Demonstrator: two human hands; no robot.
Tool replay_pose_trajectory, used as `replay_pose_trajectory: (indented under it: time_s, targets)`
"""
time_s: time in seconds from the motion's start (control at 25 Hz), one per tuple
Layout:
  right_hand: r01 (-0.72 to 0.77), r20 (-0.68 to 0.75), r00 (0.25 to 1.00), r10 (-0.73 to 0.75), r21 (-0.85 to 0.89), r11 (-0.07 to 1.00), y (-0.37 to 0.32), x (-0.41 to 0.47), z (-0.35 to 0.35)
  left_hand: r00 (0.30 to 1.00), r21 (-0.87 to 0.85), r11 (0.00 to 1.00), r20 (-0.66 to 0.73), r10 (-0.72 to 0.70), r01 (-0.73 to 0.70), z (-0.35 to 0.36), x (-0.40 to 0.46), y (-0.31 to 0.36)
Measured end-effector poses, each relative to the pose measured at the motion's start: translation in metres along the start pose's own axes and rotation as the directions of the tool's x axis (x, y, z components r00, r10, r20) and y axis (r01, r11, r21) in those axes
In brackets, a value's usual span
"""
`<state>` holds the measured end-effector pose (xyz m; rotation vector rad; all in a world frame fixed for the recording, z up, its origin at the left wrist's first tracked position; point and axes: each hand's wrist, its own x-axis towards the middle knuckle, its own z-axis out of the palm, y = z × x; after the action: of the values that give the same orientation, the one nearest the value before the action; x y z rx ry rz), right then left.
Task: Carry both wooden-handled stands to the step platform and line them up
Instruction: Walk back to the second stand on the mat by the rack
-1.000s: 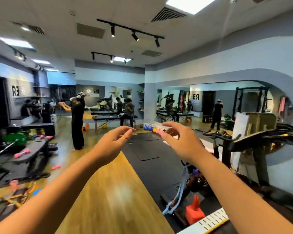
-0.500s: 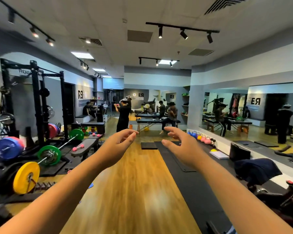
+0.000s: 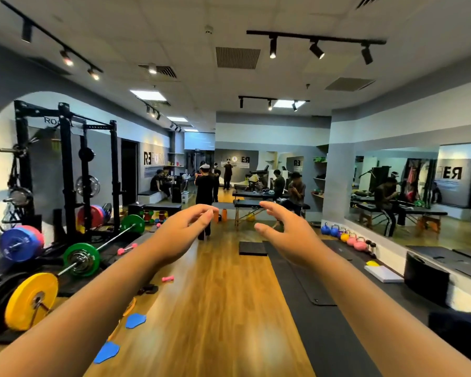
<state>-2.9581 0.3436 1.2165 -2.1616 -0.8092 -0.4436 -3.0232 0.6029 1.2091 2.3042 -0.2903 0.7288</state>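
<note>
Wooden-handled stands: not to be picked out anywhere in this view. Step platform: cannot tell which object, if any, it is.

Left hand (image 3: 184,231) raised at chest height, arm stretched forward, fingers loosely curled and spread, holding nothing. Right hand (image 3: 291,235) level with it, fingers likewise parted and bent, palm turned inward, empty. The two hands are near each other but apart, with a gap between the fingertips.

Below them, a strip of wooden floor (image 3: 215,308) runs down the room. To the right of it, a long black mat (image 3: 307,281); a small dark pad (image 3: 253,248) lies at the mat's far end, on the wood. Further right, along the mirror wall (image 3: 419,191), a row of kettlebells (image 3: 346,236) in blue, yellow and pink, then a white flat pad (image 3: 384,274) and a black box (image 3: 426,278) near the wall.

Left side: black rack (image 3: 65,172) with plates hung on it. A barbell (image 3: 79,258) rests low, slanting, with green plates; a yellow plate (image 3: 32,300) nearest the camera, blue plates (image 3: 19,243) behind. Small pink dumbbells (image 3: 167,279) on the floor, one close to the wood's left edge. Blue flat markers (image 3: 135,320) lie on the floor near the left forearm.

Far end: a person in black (image 3: 204,191) stands mid-room, back turned. Others sit or stand around black tables (image 3: 256,204). Ceiling track lights (image 3: 316,47) are on.
</note>
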Motion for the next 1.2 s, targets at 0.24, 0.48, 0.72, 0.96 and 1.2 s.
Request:
replay_pose_trajectory:
  time_s: [0.24, 0.48, 0.72, 0.96, 1.2]
  targets:
    - [0.034, -0.026, 0.999, -0.034, 0.013, 0.999, 0.069, 0.114, 0.026, 1.000, 0.022, 1.000, 0.010, 0.018, -0.018, 0.035, 0.115, -0.070]
    - [0.056, -0.045, 0.997, -0.057, -0.025, 0.998, 0.137, 0.253, 0.071, 0.998, 0.004, 0.998, 0.028, 0.060, -0.060, 0.052, 0.255, -0.168]
    - [0.050, -0.079, 0.996, -0.051, -0.019, 0.999, 0.213, 0.393, 0.114, 0.996, -0.035, 0.996, 0.042, 0.080, -0.079, 0.088, 0.392, -0.268]
    - [0.040, -0.086, 0.996, -0.035, 0.053, 0.998, 0.315, 0.516, 0.161, 0.997, -0.019, 0.997, 0.038, 0.070, -0.069, 0.155, 0.512, -0.360]
    - [0.048, -0.028, 0.999, -0.046, 0.095, 0.994, 0.430, 0.651, 0.184, 0.999, -0.031, 0.999, -0.005, 0.037, -0.037, 0.215, 0.646, -0.431]
